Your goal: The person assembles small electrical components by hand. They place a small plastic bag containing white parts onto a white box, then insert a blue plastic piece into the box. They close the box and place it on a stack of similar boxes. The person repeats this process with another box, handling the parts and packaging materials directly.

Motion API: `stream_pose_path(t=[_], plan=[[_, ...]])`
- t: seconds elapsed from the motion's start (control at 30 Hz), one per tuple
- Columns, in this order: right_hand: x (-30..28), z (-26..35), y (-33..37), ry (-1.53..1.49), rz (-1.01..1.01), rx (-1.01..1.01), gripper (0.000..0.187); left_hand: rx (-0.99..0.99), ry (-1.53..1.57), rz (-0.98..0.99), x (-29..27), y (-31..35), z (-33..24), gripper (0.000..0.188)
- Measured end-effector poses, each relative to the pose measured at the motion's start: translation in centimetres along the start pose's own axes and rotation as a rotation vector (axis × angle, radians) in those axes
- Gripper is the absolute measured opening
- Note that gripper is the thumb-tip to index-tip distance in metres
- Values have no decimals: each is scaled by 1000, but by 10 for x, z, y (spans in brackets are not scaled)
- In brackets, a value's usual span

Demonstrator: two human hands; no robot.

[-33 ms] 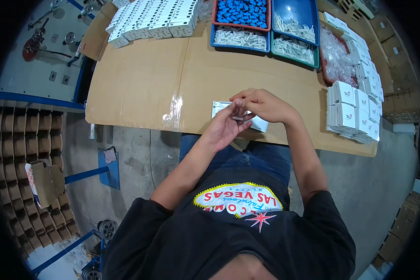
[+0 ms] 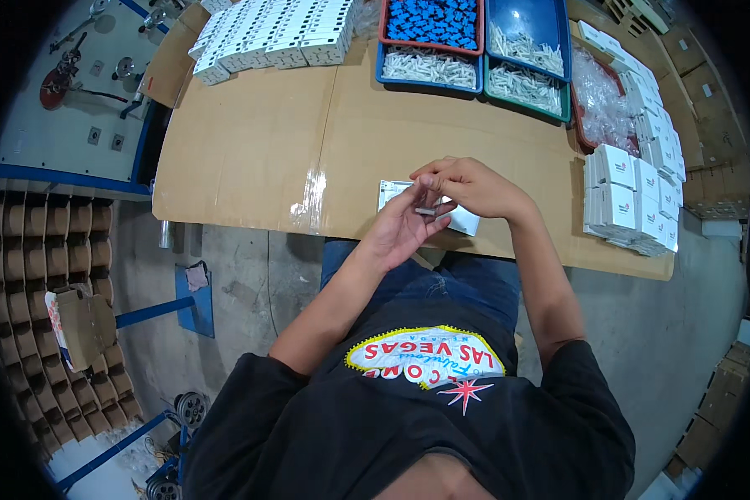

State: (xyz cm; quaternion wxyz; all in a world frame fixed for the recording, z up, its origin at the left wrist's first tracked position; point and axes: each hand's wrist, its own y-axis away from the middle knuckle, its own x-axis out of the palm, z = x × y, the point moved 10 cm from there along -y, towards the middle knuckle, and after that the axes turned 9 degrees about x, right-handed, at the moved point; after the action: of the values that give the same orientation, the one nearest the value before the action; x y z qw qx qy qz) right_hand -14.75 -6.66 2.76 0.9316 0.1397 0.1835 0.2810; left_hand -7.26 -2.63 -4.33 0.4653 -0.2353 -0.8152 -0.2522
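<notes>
My left hand [image 2: 392, 232] is turned palm up at the table's near edge, fingers curled. Across its fingers lies a small white stick-shaped piece [image 2: 426, 212]. From the right, my right hand [image 2: 479, 190] reaches over, its thumb and forefinger pinched at the left fingertips. Whatever that pinch holds is too small and covered to make out. Beneath both hands, a white box [image 2: 464, 223] rests on the cardboard-covered table [image 2: 250, 158]; the hands hide its middle.
Trays of blue parts [image 2: 433, 23] and white stick-shaped pieces [image 2: 432, 68] stand at the back. White boxes fill the far left [image 2: 283, 37] and are stacked at the right [image 2: 629, 200]. Clear plastic bags [image 2: 600, 100] lie in a red tray beside the stacks.
The small white piece has shifted slightly in my left fingers. Both hands otherwise keep their place over the white box.
</notes>
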Motion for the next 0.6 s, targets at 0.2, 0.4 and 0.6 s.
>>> stream_pose_path(t=[0.2, 0.4, 0.6], plan=[[-26, -3, -2, -149, -189, -156, 36, -35, 56, -8, 4, 3, 0, 42], [-131, -94, -16, 81, -556, 66, 26, -53, -133, -96, -17, 5, 4, 54], [-295, -168, 32, 338, -1213, 211, 21, -63, -116, -105, -13, 7, 6, 50]])
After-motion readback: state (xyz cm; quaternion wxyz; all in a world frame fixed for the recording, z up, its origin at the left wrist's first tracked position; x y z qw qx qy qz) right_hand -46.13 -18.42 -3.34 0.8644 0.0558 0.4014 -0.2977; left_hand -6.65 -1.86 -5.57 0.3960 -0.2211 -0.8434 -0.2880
